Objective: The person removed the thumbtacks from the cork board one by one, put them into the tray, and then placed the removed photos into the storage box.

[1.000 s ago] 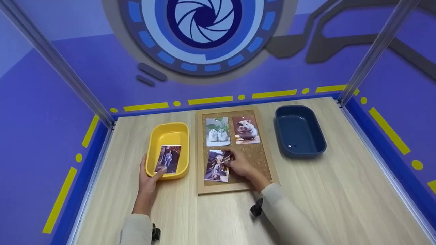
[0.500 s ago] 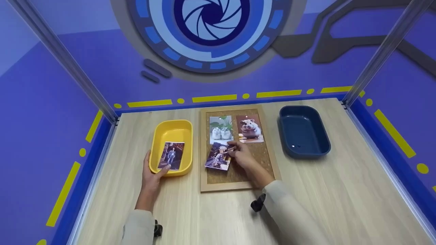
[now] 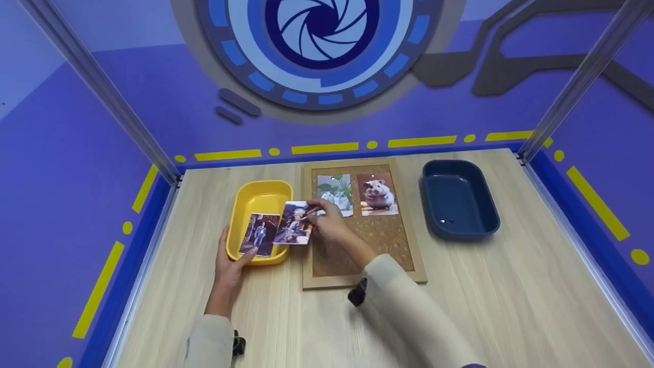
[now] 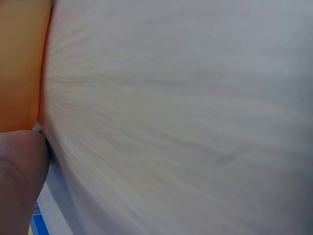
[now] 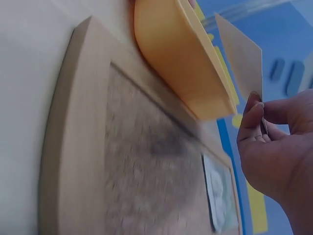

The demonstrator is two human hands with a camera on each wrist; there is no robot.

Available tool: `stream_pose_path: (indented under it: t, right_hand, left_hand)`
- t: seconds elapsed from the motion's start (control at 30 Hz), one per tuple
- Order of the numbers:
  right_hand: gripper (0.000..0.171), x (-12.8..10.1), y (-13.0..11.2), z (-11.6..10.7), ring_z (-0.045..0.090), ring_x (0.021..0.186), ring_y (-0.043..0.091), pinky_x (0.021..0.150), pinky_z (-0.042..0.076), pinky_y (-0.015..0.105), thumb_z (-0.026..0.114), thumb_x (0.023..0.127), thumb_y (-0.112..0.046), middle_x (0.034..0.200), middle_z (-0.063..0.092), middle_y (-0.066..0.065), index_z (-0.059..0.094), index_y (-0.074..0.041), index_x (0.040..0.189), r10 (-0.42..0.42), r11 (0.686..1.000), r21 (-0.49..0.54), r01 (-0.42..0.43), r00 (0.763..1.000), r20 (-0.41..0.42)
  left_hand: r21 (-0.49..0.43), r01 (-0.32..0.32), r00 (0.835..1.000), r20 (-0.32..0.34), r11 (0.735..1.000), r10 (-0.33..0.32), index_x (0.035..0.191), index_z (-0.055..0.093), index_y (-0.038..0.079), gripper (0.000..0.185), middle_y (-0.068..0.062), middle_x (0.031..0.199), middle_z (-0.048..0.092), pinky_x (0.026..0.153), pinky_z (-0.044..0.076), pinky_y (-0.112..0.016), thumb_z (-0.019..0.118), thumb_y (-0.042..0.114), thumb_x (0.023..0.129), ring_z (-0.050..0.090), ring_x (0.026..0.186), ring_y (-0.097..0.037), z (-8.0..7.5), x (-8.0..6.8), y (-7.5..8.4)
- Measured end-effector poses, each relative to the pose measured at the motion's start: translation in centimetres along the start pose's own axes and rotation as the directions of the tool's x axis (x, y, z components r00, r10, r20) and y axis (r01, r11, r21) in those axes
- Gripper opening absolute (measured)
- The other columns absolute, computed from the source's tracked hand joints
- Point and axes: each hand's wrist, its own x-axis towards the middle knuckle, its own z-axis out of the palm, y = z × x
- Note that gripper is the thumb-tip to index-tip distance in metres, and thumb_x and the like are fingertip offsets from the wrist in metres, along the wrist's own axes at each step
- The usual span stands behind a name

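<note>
In the head view my left hand (image 3: 227, 271) grips the near-left edge of a yellow plastic tray (image 3: 258, 197), its thumb over the rim. Inside the tray lies a photo of a standing person (image 3: 261, 234), the thumb overlapping its lower edge. My right hand (image 3: 329, 222) pinches another photo (image 3: 293, 225), of a person in a light hat, by its upper right side. That photo overlaps the tray's right rim in this view. From the right wrist, its plain back (image 5: 243, 56) shows raised above the board, thumb and fingers on one corner. The left wrist view shows little beyond a digit (image 4: 22, 171) against the tray.
A wood-framed corkboard (image 3: 360, 250) lies just right of the yellow tray. Pinned at its top are a photo of two hamsters (image 3: 334, 191), partly behind my right hand, and one of a single hamster (image 3: 377, 194). A dark blue tray (image 3: 460, 204) stands farther right. Blue walls enclose the table.
My right hand has lifted the photo off the corkboard's lower left and carried it left to the yellow tray's right rim. The left hand keeps its grip on the tray.
</note>
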Motion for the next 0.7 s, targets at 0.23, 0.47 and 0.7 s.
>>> stream_pose_path:
  t: [0.23, 0.47, 0.7]
  right_hand:
    - [0.046, 1.2, -0.5, 2.9, 0.06, 0.085, 0.014, 0.073, 0.053, 0.022, 0.059, 0.099, 0.003, 0.136, 0.067, 0.023, 0.061, 0.002, 0.145, 0.03, 0.998, -0.065, -0.027, 0.999, 0.04]
    - [0.049, 2.3, -1.6, 5.4, 0.072, 0.101, 0.024, 0.092, 0.063, 0.033, 0.065, 0.098, 0.002, 0.142, 0.069, 0.02, 0.062, -0.001, 0.147, -0.041, 0.967, -0.25, 0.051, 0.998, 0.045]
    - [0.046, 2.4, -2.3, 7.8, 0.068, 0.132, 0.027, 0.113, 0.057, 0.037, 0.066, 0.102, -0.004, 0.146, 0.069, 0.017, 0.062, -0.003, 0.148, -0.051, 0.916, -0.394, 0.08, 0.995, 0.085]
  left_hand:
    - [-0.02, 0.001, 1.0, 0.002, 1.0, -0.001, 0.172, 0.013, 0.04, 0.108, 0.0, 0.181, 0.021, 0.139, 0.016, -0.045, 0.083, 0.016, 0.093, 0.023, 0.166, -0.025, 0.1, 0.3, 0.1]
    - [0.014, -0.011, 1.0, 0.008, 1.0, 0.011, 0.172, 0.012, 0.038, 0.106, 0.0, 0.182, 0.016, 0.14, 0.013, -0.046, 0.081, 0.015, 0.095, 0.018, 0.168, -0.026, 0.2, 0.5, 0.3]
    - [0.025, -0.008, 1.0, 0.005, 1.0, 0.007, 0.173, 0.012, 0.037, 0.104, 0.0, 0.182, 0.017, 0.139, 0.015, -0.045, 0.078, 0.013, 0.096, 0.02, 0.167, -0.025, -0.1, 0.3, -0.1]
